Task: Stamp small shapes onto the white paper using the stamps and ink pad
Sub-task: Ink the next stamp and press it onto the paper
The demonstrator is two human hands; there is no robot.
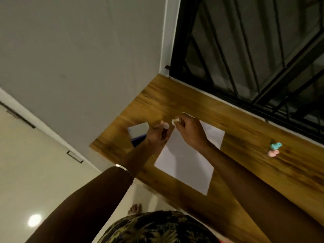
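Wooden tabletop [175, 102] runs along a dark barred window [254, 50], and a sheet of white paper [184, 165] lies flat on it. Above the paper's far corner both hands meet: the left hand [156, 135] pinches a small pale piece [166, 126] at its fingertips, and the right hand [190, 130] pinches another small whitish piece [175, 121], the two held just apart (blur hides whether they are stamp and cap). Partly hidden behind the left hand sits the ink pad [138, 135], its pale lid raised over a dark blue base. Well to the right on the wood lie a turquoise stamp [276, 145] and a pink stamp [273, 153], touching each other.
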